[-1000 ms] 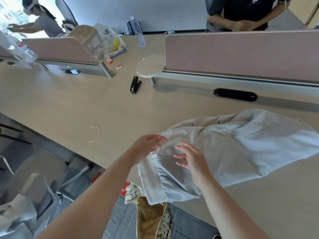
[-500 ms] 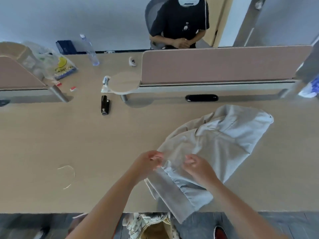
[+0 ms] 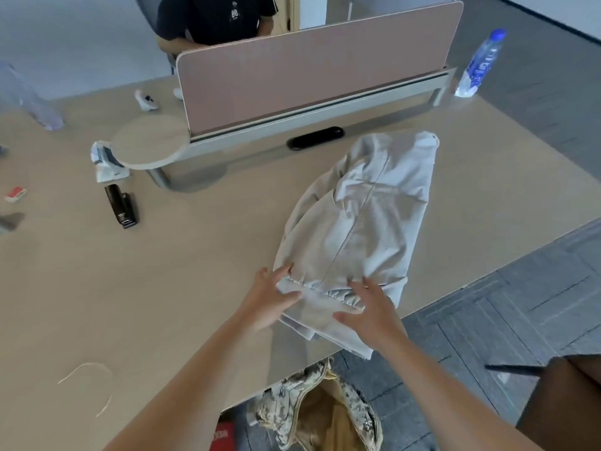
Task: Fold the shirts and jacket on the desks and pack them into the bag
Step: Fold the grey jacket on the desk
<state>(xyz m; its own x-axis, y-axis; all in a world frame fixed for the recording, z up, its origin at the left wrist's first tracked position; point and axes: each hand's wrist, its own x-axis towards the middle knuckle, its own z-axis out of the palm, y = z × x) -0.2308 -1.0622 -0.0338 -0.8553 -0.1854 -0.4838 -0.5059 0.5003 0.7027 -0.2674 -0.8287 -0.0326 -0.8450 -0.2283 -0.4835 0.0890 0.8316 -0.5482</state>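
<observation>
I am folding the jacket (image 3: 364,222): my left grip (image 3: 270,297) and right grip (image 3: 370,310) press wide and flat on its hem. Next I should pinch that hem and fold it forward, beyond my grips.

The bag (image 3: 328,415) runs off the bottom edge, partly beneath the worktop (image 3: 162,271); far left, a blur, perhaps a bottle (image 3: 31,99).

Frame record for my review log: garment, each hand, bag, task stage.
garment: light grey jacket, bunched, lying on the desk
left hand: on the hem's left end, fingers fairly straight
right hand: flat on the hem, fingers spread
bag: camouflage, open, on the floor below the desk edge
stage: folding; jacket not yet packed
</observation>
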